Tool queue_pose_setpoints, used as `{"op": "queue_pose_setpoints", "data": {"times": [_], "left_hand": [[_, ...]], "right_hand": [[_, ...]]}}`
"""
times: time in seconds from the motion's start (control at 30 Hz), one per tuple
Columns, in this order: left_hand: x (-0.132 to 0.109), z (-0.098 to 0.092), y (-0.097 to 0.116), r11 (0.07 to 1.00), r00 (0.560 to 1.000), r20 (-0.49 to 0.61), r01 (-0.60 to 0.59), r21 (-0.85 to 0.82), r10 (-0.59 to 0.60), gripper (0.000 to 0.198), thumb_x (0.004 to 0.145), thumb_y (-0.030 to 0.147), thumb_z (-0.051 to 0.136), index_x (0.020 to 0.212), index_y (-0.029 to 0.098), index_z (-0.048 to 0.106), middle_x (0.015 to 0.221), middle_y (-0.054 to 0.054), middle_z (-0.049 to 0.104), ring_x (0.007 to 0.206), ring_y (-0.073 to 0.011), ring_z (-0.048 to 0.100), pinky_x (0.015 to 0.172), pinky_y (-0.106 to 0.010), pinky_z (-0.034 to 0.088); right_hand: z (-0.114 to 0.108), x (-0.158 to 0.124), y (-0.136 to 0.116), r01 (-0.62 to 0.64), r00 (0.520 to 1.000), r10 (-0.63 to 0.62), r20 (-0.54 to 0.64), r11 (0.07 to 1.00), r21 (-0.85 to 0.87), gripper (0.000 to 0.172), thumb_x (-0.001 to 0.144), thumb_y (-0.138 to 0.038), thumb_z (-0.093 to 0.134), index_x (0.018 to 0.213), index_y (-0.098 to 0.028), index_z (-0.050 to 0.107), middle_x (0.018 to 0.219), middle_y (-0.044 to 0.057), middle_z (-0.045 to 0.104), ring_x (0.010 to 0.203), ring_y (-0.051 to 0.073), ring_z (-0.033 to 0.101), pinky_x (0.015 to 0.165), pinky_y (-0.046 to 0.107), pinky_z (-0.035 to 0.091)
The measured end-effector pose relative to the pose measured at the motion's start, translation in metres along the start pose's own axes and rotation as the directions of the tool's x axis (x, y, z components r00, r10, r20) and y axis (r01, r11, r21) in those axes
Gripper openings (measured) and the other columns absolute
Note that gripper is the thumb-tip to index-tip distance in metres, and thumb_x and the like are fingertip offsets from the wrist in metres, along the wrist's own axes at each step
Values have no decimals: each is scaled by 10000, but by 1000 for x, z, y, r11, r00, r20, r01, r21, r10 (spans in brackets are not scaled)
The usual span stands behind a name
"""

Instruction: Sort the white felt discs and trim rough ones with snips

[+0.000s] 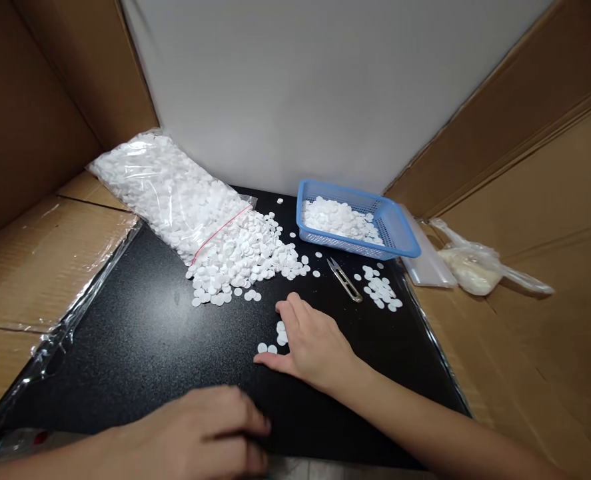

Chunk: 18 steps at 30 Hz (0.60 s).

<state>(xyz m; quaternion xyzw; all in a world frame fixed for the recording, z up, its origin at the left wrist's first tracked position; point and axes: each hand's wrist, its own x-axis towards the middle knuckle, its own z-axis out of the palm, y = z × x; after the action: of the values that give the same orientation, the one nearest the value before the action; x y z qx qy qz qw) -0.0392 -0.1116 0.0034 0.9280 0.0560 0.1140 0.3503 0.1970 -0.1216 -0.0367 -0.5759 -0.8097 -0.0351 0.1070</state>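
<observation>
My right hand (315,340) rests on the black table top (140,347), thumb and fingers spread apart around a few small white discs (282,332). It holds nothing that I can see. My left hand (215,427) is at the table's front edge, smeared by motion, with its fingers bent and their tips unclear. Ahead of both hands, a heap of white discs (255,253) spills from the mouth of a clear zip bag (160,180) with a red seal line. Small silver thread snips (345,280) lie beyond my right hand.
A blue plastic basket (400,230) holding white discs stands at the back right. Loose discs (381,290) lie in front of it. Flat clear plastic bags (430,260) and a knotted bag (475,270) sit on the cardboard to the right. Cardboard walls (550,173) flank the table.
</observation>
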Motion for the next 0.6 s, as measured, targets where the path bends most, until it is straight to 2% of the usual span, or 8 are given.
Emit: {"op": "queue_pose_setpoints", "data": {"times": [0.07, 0.13, 0.2, 0.3, 0.37, 0.47, 0.6], "left_hand": [[2, -9, -17, 986, 985, -101, 146, 80, -138, 366, 944, 71, 464, 1249, 221, 597, 1251, -105, 654, 1106, -209, 652, 911, -304, 584], [5, -17, -36, 950, 958, -226, 227, 212, -178, 326, 967, 102, 462, 1255, 203, 576, 1313, -133, 605, 1173, -246, 612, 961, -384, 561], [11, -25, -53, 908, 939, -291, 274, 318, -181, 293, 972, 125, 486, 1245, 193, 569, 1311, -139, 594, 1182, -272, 590, 973, -443, 546], [28, -30, -71, 876, 949, -273, 264, 403, -161, 282, 988, 118, 466, 1250, 173, 555, 1280, -134, 605, 1151, -272, 588, 939, -448, 550], [40, -29, -77, 878, 968, -214, 211, 430, -128, 233, 1002, 145, 468, 1207, 152, 578, 1208, -128, 636, 1093, -264, 601, 907, -428, 558], [51, -25, -80, 850, 985, -132, 165, 499, -114, 203, 990, 135, 481, 1139, 107, 615, 1221, -157, 637, 1095, -279, 591, 925, -426, 546], [51, -22, -78, 804, 989, -86, 146, 577, -118, 293, 972, 98, 458, 1218, 61, 611, 1269, -194, 633, 1123, -301, 579, 964, -449, 527]], "right_hand": [[-3, -1, -3, -25, 999, 27, 33, 998, -63, 553, 845, -697, 592, 997, -166, 580, 909, 84, 601, 738, 233, 639, 520, 304, 460], [-5, -1, -5, -27, 997, 35, 75, 994, -109, 464, 901, -624, 572, 1030, -179, 579, 946, 85, 614, 703, 212, 648, 472, 280, 397], [-6, 2, -7, -15, 991, 33, 130, 991, -132, 439, 927, -615, 542, 1047, -194, 574, 965, 80, 617, 655, 189, 651, 446, 268, 342], [-7, 10, -11, 1, 982, 27, 184, 989, -151, 449, 956, -631, 475, 1084, -210, 562, 960, 66, 612, 583, 169, 648, 431, 263, 293], [-7, 16, -13, -4, 979, 37, 201, 987, -163, 340, 1013, -524, 425, 1103, -223, 555, 970, 59, 607, 537, 150, 637, 424, 266, 270], [-8, 21, -10, -25, 975, 61, 211, 986, -168, 170, 1029, -287, 405, 1101, -234, 549, 1024, 56, 600, 491, 119, 613, 416, 278, 232], [-8, 15, 2, -34, 972, 69, 226, 987, -155, 136, 992, -181, 435, 1017, -226, 561, 1021, 44, 610, 523, 119, 615, 429, 289, 207]]}}
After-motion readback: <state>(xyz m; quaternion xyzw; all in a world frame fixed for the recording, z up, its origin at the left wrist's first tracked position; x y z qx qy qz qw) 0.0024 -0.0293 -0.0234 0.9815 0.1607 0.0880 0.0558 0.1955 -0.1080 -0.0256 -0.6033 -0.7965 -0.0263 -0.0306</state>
